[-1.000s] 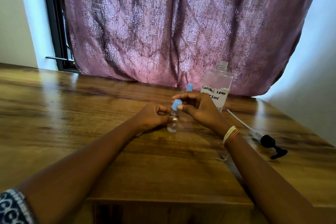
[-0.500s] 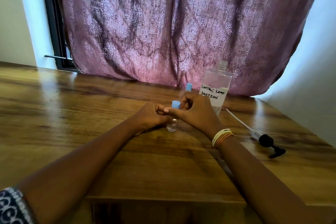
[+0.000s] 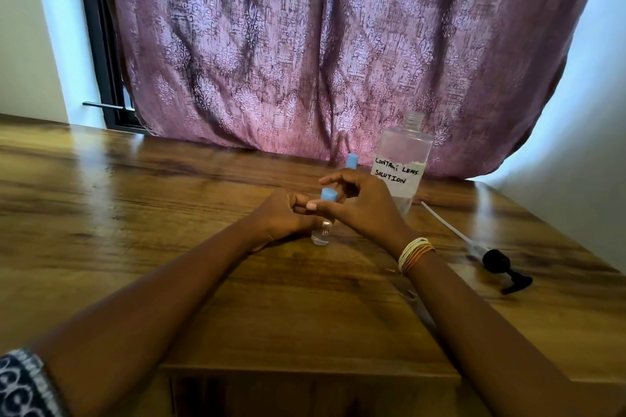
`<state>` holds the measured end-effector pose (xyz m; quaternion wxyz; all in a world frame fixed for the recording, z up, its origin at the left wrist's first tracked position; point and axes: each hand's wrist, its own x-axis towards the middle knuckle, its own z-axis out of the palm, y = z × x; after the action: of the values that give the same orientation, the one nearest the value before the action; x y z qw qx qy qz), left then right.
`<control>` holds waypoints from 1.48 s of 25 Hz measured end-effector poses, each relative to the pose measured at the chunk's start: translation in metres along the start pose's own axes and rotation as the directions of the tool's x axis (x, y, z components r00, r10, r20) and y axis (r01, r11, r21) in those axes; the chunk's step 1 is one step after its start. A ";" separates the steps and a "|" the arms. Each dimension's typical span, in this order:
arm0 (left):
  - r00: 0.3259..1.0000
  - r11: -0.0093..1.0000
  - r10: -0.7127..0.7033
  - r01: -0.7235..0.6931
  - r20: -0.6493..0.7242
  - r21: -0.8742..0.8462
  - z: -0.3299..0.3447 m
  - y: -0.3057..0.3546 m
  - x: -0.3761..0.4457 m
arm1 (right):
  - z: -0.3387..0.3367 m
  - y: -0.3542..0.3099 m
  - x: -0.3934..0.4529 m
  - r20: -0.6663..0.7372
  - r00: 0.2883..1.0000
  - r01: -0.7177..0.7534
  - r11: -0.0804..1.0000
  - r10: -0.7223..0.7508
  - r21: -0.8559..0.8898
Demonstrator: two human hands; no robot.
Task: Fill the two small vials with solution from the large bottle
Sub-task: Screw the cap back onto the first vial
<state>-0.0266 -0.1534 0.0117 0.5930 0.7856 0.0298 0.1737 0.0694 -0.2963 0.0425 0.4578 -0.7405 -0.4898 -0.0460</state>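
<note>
Near vial (image 3: pixel 321 233) stands upright on the wooden table (image 3: pixel 135 213), centre, blue cap (image 3: pixel 328 195) fitted. Left hand (image 3: pixel 283 218) grips the vial body, fingers curled round it. Right hand (image 3: pixel 360 206): thumb and fingers curled at the cap, contact partly hidden. Second vial (image 3: pixel 351 161), blue-capped, stands behind the hands, mostly obscured. Large bottle (image 3: pixel 401 162), uncapped, labelled "CONTACT LENS SOLUTION", stands just right of the hands before the purple curtain (image 3: pixel 321 44). Black pump dispenser (image 3: pixel 498 264) with its tube lies on the table, well right.
</note>
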 end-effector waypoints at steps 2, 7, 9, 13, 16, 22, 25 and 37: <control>1.000 1.000 0.001 -0.001 0.004 -0.011 -0.001 0.000 0.000 | 0.000 0.001 0.002 0.113 0.993 -0.038 0.992 0.024 0.118; 1.000 0.999 -0.029 0.029 -0.008 -0.036 0.000 -0.002 0.001 | -0.012 0.003 0.005 0.239 0.969 -0.047 0.904 -0.063 0.426; 1.000 0.999 -0.022 0.021 -0.014 -0.030 0.000 -0.003 0.001 | -0.009 0.003 0.004 0.136 0.991 -0.042 0.933 -0.008 0.357; 1.000 1.000 -0.014 0.014 -0.002 -0.012 -0.001 -0.003 0.001 | -0.004 0.004 0.005 0.172 0.985 -0.085 0.935 0.026 0.344; 0.999 0.998 -0.035 0.035 0.001 -0.050 0.000 -0.003 0.001 | -0.012 0.007 0.009 0.336 0.941 -0.145 0.851 -0.039 0.504; 0.999 0.999 -0.029 0.028 -0.031 -0.026 0.001 -0.003 0.000 | -0.014 0.008 0.006 0.295 0.955 -0.122 0.896 -0.011 0.428; 0.997 1.000 -0.014 0.015 -0.076 0.013 0.002 -0.002 0.001 | -0.013 0.005 0.006 0.213 0.977 -0.092 0.930 0.015 0.356; 0.991 0.986 0.088 -0.072 -0.097 0.153 -0.004 -0.003 0.000 | 0.011 0.021 -0.002 0.345 0.905 -0.352 0.895 0.250 0.275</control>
<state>-0.0273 -0.1485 0.0103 0.5228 0.8183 0.0417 0.2352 0.0805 -0.2924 0.0216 0.4970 -0.7188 -0.4324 0.2222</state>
